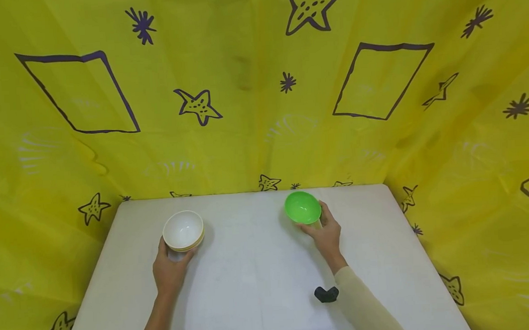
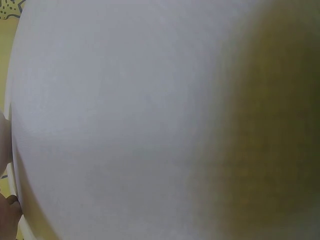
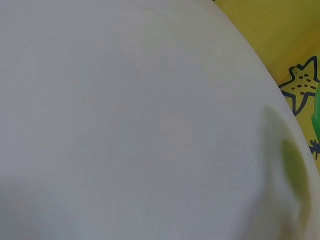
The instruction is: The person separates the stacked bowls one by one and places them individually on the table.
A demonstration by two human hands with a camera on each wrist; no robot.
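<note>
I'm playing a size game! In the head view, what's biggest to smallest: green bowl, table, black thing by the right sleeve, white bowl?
1. Table
2. White bowl
3. Green bowl, only a little smaller-looking; nearness to the camera could matter, so real sizes are unsure
4. Black thing

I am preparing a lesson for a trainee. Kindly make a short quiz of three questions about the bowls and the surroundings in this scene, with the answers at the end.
1. Which hand holds the green bowl?
A) Left
B) Right
C) Neither

2. True or false: the white bowl has its open side facing up.

3. Fill in the missing colour: the wall behind the white table is ____, with dark stars drawn on it.

Key:
1. B, the right hand.
2. True.
3. Yellow.
</note>
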